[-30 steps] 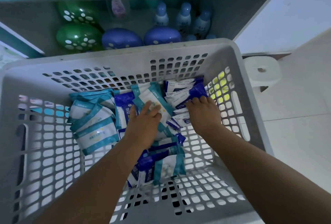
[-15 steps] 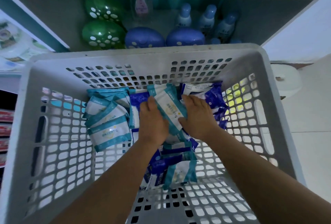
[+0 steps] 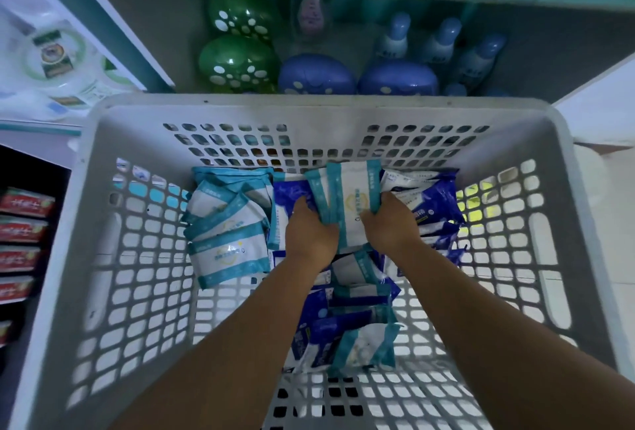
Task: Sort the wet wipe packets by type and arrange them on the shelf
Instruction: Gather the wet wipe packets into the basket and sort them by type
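Note:
A grey perforated plastic basket (image 3: 144,223) holds several wet wipe packets of two kinds. Teal-and-white packets (image 3: 226,240) lie stacked at the left, dark blue packets (image 3: 436,203) crowd the right, and a mixed heap (image 3: 347,337) lies between my forearms. My left hand (image 3: 309,234) and my right hand (image 3: 391,223) both grip a small stack of teal-and-white packets (image 3: 350,199) from either side, near the basket's far wall. Fingertips are hidden behind the stack.
Behind the basket a low shelf (image 3: 165,27) carries green spotted domes (image 3: 237,65), blue domes (image 3: 316,76) and blue-capped bottles (image 3: 436,41). Red packets (image 3: 24,223) sit on shelves at the left. White floor shows at the right.
My hands came together around the teal-and-white packets and raised them toward the far wall. The view has moved closer and shifted left.

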`<state>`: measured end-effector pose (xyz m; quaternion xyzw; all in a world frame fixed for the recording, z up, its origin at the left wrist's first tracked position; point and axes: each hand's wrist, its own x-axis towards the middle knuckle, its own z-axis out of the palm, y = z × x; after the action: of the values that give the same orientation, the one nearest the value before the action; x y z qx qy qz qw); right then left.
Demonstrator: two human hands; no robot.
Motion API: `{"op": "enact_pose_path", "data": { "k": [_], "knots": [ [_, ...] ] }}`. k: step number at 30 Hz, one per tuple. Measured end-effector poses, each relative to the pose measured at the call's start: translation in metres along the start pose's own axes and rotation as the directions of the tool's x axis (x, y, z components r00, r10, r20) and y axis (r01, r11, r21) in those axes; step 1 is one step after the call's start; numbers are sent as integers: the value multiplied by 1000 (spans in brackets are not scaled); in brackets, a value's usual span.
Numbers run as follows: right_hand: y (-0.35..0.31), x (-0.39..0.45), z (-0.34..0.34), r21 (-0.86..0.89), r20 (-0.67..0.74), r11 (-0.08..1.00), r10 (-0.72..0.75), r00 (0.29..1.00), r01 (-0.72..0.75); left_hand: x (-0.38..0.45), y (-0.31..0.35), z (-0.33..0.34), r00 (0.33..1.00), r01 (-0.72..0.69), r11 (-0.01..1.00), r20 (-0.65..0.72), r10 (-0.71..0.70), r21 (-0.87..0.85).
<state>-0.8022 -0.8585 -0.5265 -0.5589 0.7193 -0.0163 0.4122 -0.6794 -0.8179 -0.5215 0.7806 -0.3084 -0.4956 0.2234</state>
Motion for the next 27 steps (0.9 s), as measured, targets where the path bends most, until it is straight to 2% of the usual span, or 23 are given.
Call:
{"op": "enact_pose_path", "data": {
  "k": [4,8,14,17,19,21,23,27],
  "knots": [
    [-2,-1,4,65,69,997,-47,997,43,10,3,3,1000,-10,999,0,10,-44],
    [-3,-4,-1,94,47,990,-111,993,106,13,6,2,999,5,994,-42,-9,-112],
    [-8,1,-1,184,-9,983,18,1000,-16,5,3,-28,997,-2,995,-74,-6,-100],
    [-12,2,3,93,4,994,-49,999,49,-3,-6,-66,988,-100,990,-112,110,96],
    [-18,-1,6,57,-45,994,-95,995,97,-9,-18,-90,974,-155,941,-115,197,300],
    [-26,-6,8,22,-127,984,-175,976,180,-9,-35,-109,967,-157,839,-92,238,521],
    [-36,-14,10,-47,-192,958,-286,939,282,-9,-54,-121,977,-138,717,-25,212,684],
    [-59,-30,16,-184,-148,869,-487,861,459,-8,-78,-130,974,-195,501,107,199,843]
  ]
}}
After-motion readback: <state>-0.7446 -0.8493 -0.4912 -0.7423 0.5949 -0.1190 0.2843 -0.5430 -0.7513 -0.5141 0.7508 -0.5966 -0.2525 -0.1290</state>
